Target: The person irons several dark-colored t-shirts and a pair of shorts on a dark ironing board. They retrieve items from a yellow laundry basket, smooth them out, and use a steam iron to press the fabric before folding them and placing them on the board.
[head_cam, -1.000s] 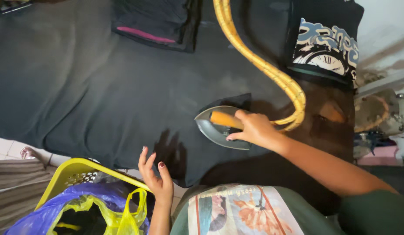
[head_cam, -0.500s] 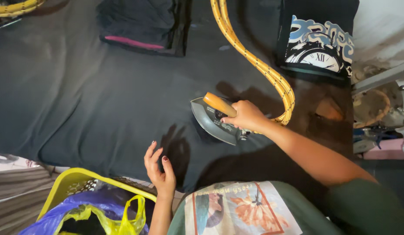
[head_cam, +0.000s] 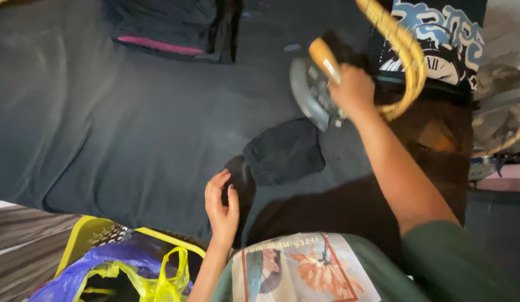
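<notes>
My right hand [head_cam: 354, 88] grips the orange handle of a grey clothes iron [head_cam: 313, 84], lifted and tilted up off the dark ironing surface [head_cam: 131, 123]. A yellow braided cord [head_cam: 403, 50] loops from the iron toward the back. A small dark piece of cloth [head_cam: 285, 151] lies on the surface below the iron. My left hand [head_cam: 221, 204] rests at the near edge of the surface, fingers loosely curled beside that cloth, holding nothing.
A folded dark garment with a pink stripe [head_cam: 170, 31] lies at the back. A black printed shirt [head_cam: 439, 45] sits at the back right. A yellow basket [head_cam: 86, 240] with a blue and a yellow plastic bag stands at the near left.
My right hand has lifted the iron off the surface and carried it back and to the right, uncovering the small dark cloth. My left hand stayed at the near edge.
</notes>
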